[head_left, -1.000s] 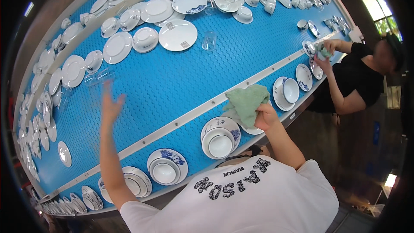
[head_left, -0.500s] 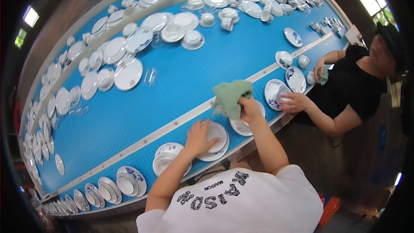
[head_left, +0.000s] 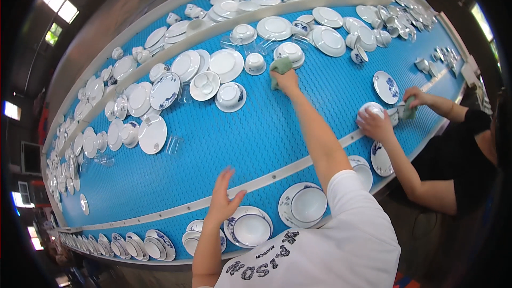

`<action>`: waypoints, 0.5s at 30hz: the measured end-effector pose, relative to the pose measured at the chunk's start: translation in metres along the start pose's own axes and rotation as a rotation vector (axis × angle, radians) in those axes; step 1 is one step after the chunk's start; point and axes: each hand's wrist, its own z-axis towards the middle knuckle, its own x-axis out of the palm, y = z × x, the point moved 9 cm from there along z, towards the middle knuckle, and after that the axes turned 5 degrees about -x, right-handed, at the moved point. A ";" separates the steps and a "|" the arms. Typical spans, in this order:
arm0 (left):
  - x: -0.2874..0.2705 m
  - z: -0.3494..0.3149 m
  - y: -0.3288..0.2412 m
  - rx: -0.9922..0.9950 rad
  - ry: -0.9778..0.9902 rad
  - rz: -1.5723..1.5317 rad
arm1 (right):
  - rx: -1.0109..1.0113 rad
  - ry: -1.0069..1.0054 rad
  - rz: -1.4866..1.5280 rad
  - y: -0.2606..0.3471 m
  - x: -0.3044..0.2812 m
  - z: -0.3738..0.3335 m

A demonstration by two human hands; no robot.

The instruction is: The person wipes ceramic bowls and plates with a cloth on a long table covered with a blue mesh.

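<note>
Reaching far across the blue conveyor belt (head_left: 229, 136), my right hand (head_left: 286, 81) is closed on a green cloth (head_left: 280, 67). The cloth is right at the near edge of a white bowl (head_left: 289, 52) that sits on a plate; whether my fingers touch the bowl cannot be made out. My left hand (head_left: 223, 198) is raised over the white divider rail, fingers spread, with nothing in it. Just below it stands a blue-rimmed plate with a white bowl (head_left: 252, 230) on it. To the right is another bowl (head_left: 309, 205) on a patterned plate.
Plates, bowls, cups and clear-wrapped pieces crowd the far side of the belt. A row of stacked dishes (head_left: 156, 248) follows the near lane at left. At right, a co-worker in a black top (head_left: 450, 181) holds a bowl (head_left: 372, 110) and a green cloth (head_left: 409, 108).
My right hand has gone from the near lane to the far dishes with the cloth. My left hand has let go of the bowl and lifted. The co-worker has lifted a bowl.
</note>
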 end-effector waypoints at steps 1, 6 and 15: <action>-0.001 0.013 -0.002 -0.011 -0.033 -0.131 | 0.085 0.151 -0.079 -0.002 0.024 -0.001; 0.016 0.079 0.030 -0.341 -0.205 -1.287 | -0.498 0.580 -0.194 0.090 0.079 -0.136; 0.072 0.078 -0.009 -0.323 -0.013 -1.442 | -0.011 0.797 0.964 0.148 -0.070 -0.200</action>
